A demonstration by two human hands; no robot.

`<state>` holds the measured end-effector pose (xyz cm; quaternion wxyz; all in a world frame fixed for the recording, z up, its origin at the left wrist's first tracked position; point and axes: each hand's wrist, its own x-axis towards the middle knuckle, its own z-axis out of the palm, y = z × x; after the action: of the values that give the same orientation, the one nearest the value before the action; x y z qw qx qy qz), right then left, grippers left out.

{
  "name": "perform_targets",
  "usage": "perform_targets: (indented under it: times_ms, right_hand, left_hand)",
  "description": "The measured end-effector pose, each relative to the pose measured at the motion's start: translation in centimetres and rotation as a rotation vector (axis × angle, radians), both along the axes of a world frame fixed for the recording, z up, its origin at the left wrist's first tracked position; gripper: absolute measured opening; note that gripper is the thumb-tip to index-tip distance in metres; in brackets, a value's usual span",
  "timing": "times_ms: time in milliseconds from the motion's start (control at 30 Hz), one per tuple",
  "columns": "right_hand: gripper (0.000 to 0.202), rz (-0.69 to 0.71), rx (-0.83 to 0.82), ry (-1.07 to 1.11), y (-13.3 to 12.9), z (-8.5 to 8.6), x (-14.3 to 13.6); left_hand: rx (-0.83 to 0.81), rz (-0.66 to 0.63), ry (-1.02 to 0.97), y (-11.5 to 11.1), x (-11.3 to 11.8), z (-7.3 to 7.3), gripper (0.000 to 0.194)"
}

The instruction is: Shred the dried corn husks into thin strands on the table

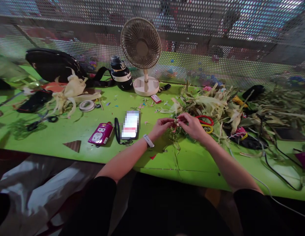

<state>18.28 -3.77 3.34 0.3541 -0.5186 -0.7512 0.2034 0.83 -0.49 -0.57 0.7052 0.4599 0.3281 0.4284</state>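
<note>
Close together over the green table (152, 150), my left hand (163, 127) and my right hand (191, 126) pinch a small pale piece of dried corn husk (176, 122) between their fingertips. Thin green strands (177, 134) lie under and just in front of the fingers. Red and yellow looped handles (206, 122), which look like scissors, stick out beside my right hand; their blades are hidden. Beyond that hand a large heap of dried corn husks (208, 101) spreads to the right. A watch with a pale strap (148, 141) is on my left wrist.
Left of my hands lie a lit phone (130, 124) and a magenta device (100, 133). Farther back stand a fan (142, 49) and a black bottle (121, 73). Scissors (41, 123), a tape roll (87, 105) and more husks (75, 87) lie left. Cables (272, 164) run right.
</note>
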Motion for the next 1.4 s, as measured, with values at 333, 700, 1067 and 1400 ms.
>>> perform_targets:
  times_ms: [333,700,1067,1400]
  right_hand:
    - [0.008,-0.045,0.101,-0.082,-0.11,-0.25,-0.03]
    - [0.008,-0.029,0.12,-0.037,-0.09,-0.29,-0.05]
    - [0.005,-0.018,0.088,-0.034,-0.14,-0.06,-0.12]
    - [0.003,0.001,0.086,-0.036,-0.01,0.16,0.05]
  left_hand:
    - [0.0,-0.078,-0.054,0.14,-0.08,-0.24,0.024]
    - [0.0,-0.036,-0.103,0.38,0.07,-0.65,0.017]
    - [-0.115,-0.034,-0.183,0.09,0.05,-0.1,0.026]
    - [-0.111,-0.012,-0.165,-0.05,0.03,0.0,0.023]
